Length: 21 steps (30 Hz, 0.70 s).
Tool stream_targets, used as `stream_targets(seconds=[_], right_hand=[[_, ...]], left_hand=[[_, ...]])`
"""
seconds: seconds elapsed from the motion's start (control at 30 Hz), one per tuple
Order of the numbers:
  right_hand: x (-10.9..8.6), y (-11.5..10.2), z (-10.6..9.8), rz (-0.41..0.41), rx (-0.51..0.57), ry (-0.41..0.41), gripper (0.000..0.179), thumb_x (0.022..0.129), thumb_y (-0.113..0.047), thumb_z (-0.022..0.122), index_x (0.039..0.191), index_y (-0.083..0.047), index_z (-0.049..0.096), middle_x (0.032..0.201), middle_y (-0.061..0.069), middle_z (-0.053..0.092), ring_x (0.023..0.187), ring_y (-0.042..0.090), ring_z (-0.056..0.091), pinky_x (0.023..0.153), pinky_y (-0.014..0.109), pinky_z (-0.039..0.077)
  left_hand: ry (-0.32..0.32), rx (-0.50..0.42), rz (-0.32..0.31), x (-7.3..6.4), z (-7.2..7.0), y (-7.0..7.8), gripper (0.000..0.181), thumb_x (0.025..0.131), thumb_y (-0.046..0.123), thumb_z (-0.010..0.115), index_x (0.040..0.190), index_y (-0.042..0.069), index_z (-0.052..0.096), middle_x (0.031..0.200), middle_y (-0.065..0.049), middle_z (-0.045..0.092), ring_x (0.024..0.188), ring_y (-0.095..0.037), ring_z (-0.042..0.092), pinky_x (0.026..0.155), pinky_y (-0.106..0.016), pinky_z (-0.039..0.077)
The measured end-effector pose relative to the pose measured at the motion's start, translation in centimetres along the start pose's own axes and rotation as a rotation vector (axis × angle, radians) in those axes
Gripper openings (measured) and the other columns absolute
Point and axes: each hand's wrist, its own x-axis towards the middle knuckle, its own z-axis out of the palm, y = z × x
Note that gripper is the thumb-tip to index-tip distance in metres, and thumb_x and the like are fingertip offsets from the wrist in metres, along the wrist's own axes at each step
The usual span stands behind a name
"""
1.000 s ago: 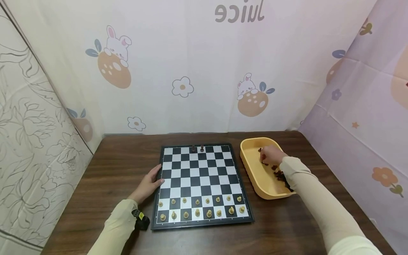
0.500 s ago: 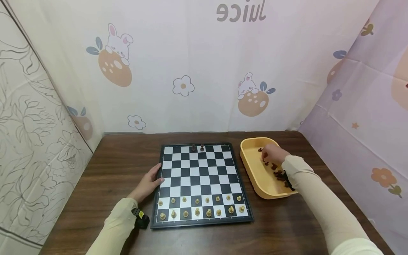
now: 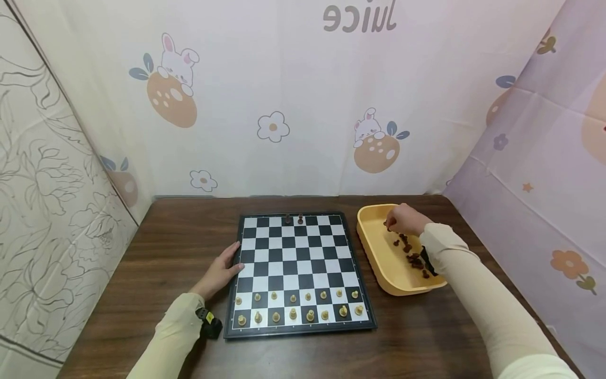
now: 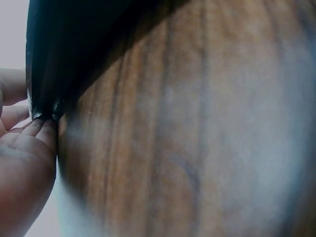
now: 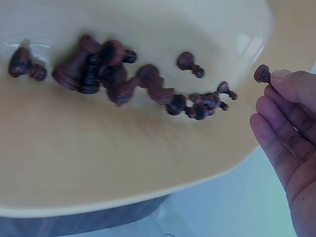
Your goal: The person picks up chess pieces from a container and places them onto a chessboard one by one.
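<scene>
A dark brown chess piece [image 5: 262, 73] is pinched between the thumb and forefinger of my right hand [image 3: 408, 218], its round base showing and its top hidden by the thumb. This hand is over the far part of the yellow tray [image 3: 385, 271], where several dark chess pieces [image 5: 185, 60] lie on their sides. My left hand [image 3: 219, 271] rests at the left edge of the chessboard [image 3: 290, 256], thumb at its rim. In the left wrist view, fingers [image 4: 34, 129] touch the board's dark edge.
Two dark pieces [image 3: 300, 219] stand on the board's far row. Cream-coloured chess pieces [image 3: 293, 315] fill the two near rows. The brown wooden table [image 3: 189, 237] meets a patterned cloth [image 3: 307, 163] at its back edge.
My right hand has risen slightly and shifted toward the tray's far end, a dark chess piece now in its fingers. More of the loose pieces show. The left hand stays in place.
</scene>
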Motion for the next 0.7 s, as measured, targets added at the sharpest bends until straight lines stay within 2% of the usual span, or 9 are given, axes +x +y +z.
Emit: stream_targets(seconds=[0.23, 0.3, 0.47, 0.53, 0.7], right_hand=[[0.9, -0.4, -1.0, -0.017, -0.001, 0.009, 0.01, 0.082, 0.006, 0.064, 0.084, 0.002, 0.073, 0.073, 0.004, 0.067, 0.058, 0.01, 0.057, 0.054, 0.03, 0.051], [1.2, -0.7, -1.2, -0.033, -0.011, 0.012, 0.009, 0.082, 0.006, 0.065, 0.083, 0.002, 0.073, 0.072, 0.003, 0.066, 0.059, 0.01, 0.057, 0.055, 0.031, 0.052], [1.7, -2.1, -2.0, -0.075, -0.011, 0.023, 0.011, 0.083, 0.008, 0.064, 0.082, 0.001, 0.073, 0.072, 0.007, 0.067, 0.057, 0.013, 0.06, 0.057, 0.033, 0.053], [1.9, -2.6, -2.2, -0.087, -0.009, 0.031, 0.012, 0.083, 0.008, 0.063, 0.082, 0.001, 0.073, 0.073, 0.008, 0.067, 0.057, 0.014, 0.06, 0.058, 0.034, 0.053], [2.7, -3.5, -2.4, -0.125, -0.034, 0.046, 0.01, 0.083, 0.008, 0.064, 0.083, 0.003, 0.073, 0.075, 0.008, 0.068, 0.06, 0.013, 0.06, 0.06, 0.035, 0.054]], left_hand=[[-0.001, -0.009, -0.005, 0.3, 0.1, -0.2, 0.067, 0.096, 0.005, 0.054, 0.152, 0.006, 0.019, 0.157, -0.019, 0.01, 0.143, -0.035, 0.012, 0.113, -0.047, 0.016], [-0.004, -0.019, -0.012, 0.0, 0.1, 0.4, 0.066, 0.096, 0.003, 0.054, 0.152, 0.003, 0.018, 0.157, -0.02, 0.01, 0.143, -0.036, 0.011, 0.113, -0.047, 0.015], [-0.002, -0.014, -0.01, -0.2, 0.1, 0.6, 0.066, 0.096, 0.004, 0.054, 0.152, 0.003, 0.018, 0.157, -0.022, 0.009, 0.142, -0.037, 0.011, 0.113, -0.048, 0.015], [0.005, -0.006, -0.003, 0.0, 0.1, -0.1, 0.066, 0.096, 0.006, 0.055, 0.152, 0.005, 0.019, 0.157, -0.02, 0.01, 0.143, -0.036, 0.012, 0.113, -0.047, 0.015], [0.01, -0.012, 0.004, 0.1, 0.2, -0.2, 0.066, 0.096, 0.005, 0.055, 0.152, 0.004, 0.02, 0.157, -0.02, 0.011, 0.142, -0.036, 0.013, 0.113, -0.047, 0.016]])
